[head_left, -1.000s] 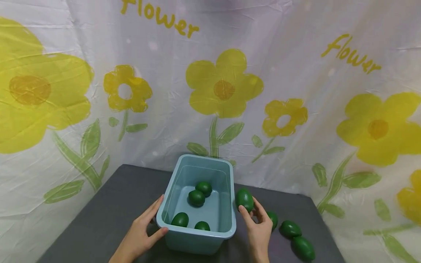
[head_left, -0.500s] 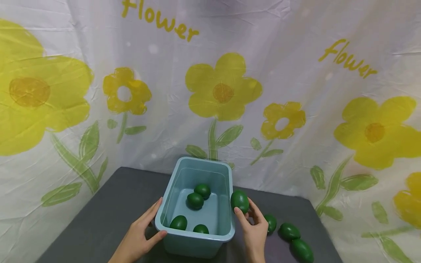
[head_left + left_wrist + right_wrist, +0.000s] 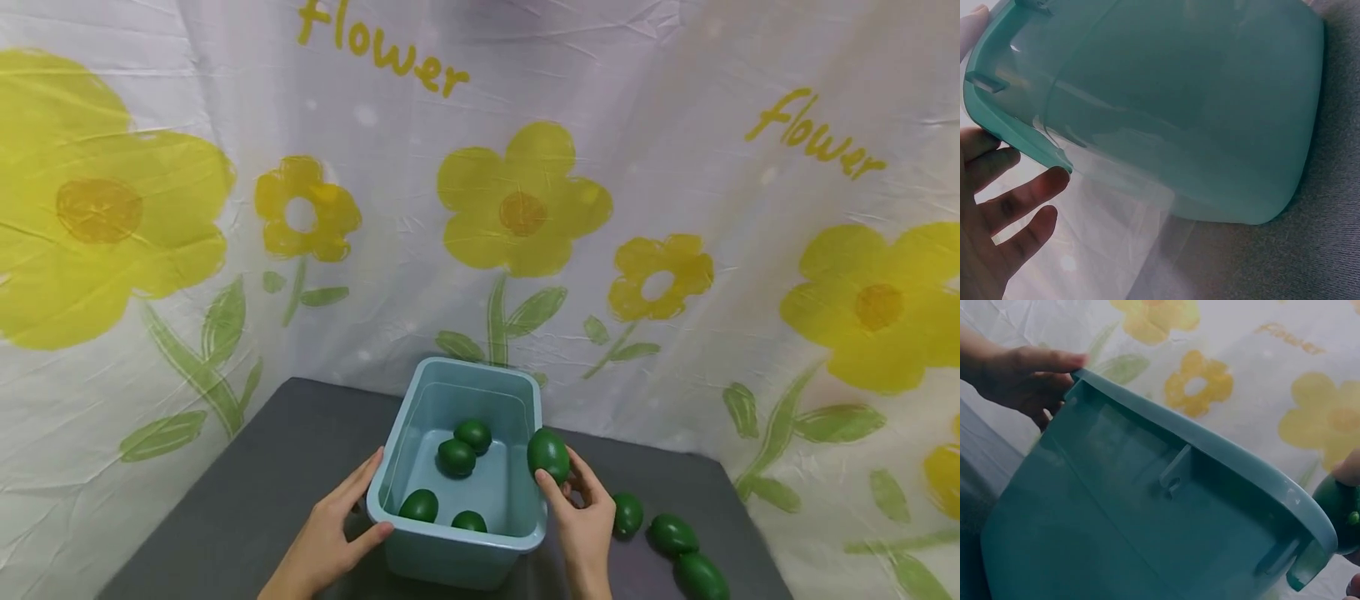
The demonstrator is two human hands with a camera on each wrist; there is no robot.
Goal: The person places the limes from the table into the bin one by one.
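Note:
In the head view my left hand (image 3: 326,525) holds the near left corner of a blue-green plastic bin (image 3: 450,562), thumb on the front rim and fingers along the side. The left wrist view has those fingertips (image 3: 1054,180) at the rim's edge. My right hand (image 3: 587,521) pinches a dark green avocado (image 3: 548,456) between thumb and fingers, overlapping the bin's right rim. A pale stem nub marks this avocado (image 3: 1341,515) in the right wrist view. Inside the bin lie several more avocados, two touching near the middle (image 3: 456,457) and others by the front wall (image 3: 418,506).
Three loose avocados rest on the dark grey tabletop (image 3: 330,425) at right: one beside my right hand (image 3: 627,515), and two touching farther right (image 3: 672,534). Behind the table hangs a white cloth (image 3: 405,308) printed with yellow flowers.
My right hand has carried its avocado leftward from beside the bin to overlap the right rim. My left hand stays at the bin's corner. The head view has shifted slightly.

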